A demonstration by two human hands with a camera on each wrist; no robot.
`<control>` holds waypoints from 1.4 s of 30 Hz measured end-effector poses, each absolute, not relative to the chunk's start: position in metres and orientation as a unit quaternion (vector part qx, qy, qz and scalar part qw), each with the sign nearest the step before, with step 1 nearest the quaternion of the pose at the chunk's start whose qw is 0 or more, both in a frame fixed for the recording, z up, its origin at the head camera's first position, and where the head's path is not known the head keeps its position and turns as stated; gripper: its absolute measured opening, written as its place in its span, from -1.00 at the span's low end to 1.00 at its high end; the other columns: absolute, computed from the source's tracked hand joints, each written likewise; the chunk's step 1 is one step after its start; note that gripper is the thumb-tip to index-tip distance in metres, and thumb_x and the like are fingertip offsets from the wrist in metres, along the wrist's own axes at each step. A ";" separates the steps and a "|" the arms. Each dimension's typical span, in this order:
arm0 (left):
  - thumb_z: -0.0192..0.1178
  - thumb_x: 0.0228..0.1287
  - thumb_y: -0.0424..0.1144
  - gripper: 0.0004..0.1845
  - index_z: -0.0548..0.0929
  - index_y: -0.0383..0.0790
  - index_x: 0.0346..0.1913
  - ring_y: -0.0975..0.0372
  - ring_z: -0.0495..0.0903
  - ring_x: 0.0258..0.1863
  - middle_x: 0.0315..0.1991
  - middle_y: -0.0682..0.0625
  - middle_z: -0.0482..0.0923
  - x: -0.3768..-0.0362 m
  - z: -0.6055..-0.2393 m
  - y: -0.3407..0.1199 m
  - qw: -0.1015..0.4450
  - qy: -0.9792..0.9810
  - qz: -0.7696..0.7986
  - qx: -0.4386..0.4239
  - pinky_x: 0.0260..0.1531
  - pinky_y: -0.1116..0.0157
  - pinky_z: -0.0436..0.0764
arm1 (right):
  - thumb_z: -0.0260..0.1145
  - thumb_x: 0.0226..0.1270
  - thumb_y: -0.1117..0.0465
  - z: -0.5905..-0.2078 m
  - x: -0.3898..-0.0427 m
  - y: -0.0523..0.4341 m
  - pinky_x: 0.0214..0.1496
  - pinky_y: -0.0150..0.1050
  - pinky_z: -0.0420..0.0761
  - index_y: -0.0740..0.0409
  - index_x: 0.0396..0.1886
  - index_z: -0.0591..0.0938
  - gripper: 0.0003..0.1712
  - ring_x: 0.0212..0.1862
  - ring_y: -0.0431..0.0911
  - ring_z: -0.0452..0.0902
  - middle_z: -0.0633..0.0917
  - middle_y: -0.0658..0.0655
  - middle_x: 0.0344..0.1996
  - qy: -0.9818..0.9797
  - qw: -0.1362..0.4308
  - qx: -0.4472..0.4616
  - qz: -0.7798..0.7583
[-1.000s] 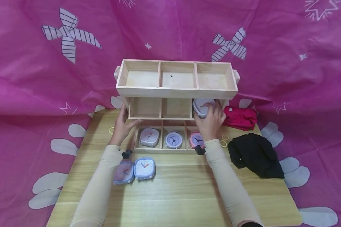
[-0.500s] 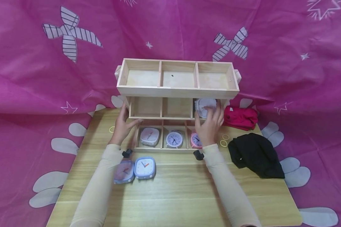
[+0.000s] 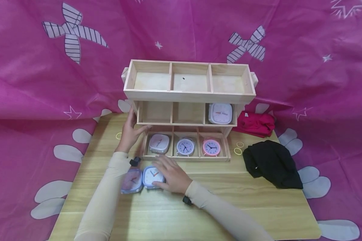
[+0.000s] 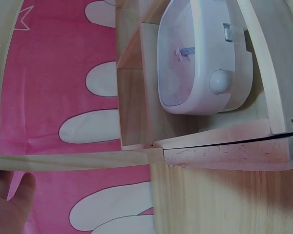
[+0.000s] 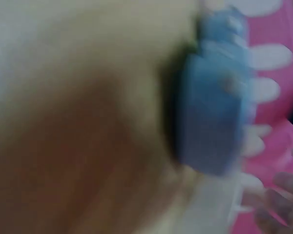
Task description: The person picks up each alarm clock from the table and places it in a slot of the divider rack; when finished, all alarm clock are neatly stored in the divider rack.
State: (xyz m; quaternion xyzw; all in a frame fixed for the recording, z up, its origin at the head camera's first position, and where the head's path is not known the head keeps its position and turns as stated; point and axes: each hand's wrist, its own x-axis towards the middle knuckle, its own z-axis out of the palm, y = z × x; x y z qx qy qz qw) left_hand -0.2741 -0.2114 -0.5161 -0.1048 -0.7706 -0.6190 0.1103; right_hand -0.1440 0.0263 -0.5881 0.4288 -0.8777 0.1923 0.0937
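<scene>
My left hand (image 3: 128, 132) holds the left side of a wooden tiered rack (image 3: 187, 97), thumb toward the front and fingers along the outside; in the left wrist view its fingertips (image 4: 23, 192) show beside an upright. My right hand (image 3: 174, 175) reaches over a blue-rimmed alarm clock (image 3: 151, 177) on the table, fingers spread and nothing gripped. Another blue-rimmed clock (image 3: 131, 180) lies beside it. A pale square clock (image 3: 221, 113) sits in the middle tier's right compartment. Below are a pale square clock (image 3: 159, 143), a round lilac clock (image 3: 185, 147) and a round pink clock (image 3: 211, 147).
The top tier (image 3: 190, 96) has three compartments. Right of the rack lie a folded red cloth (image 3: 254, 124), a black cloth (image 3: 271, 164) and yellow rings (image 3: 237, 151). Behind the wooden table (image 3: 229, 211) hangs a pink patterned curtain (image 3: 187, 30).
My right hand has let go of the pale clock in the middle tier's right compartment and moved down and left to the blue-rimmed clock. The left hand stays at the rack.
</scene>
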 end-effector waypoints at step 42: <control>0.51 0.22 -0.51 0.26 -0.05 0.26 0.76 -0.03 0.16 0.70 0.73 -0.12 0.12 -0.276 -0.517 -0.212 0.121 -0.762 -0.625 -0.118 0.76 0.06 0.16 | 0.68 -0.05 0.15 -0.476 -0.190 0.091 0.52 0.15 0.58 0.18 0.02 0.58 -0.36 0.48 0.20 0.46 0.52 0.30 0.47 -0.795 0.255 0.280 0.473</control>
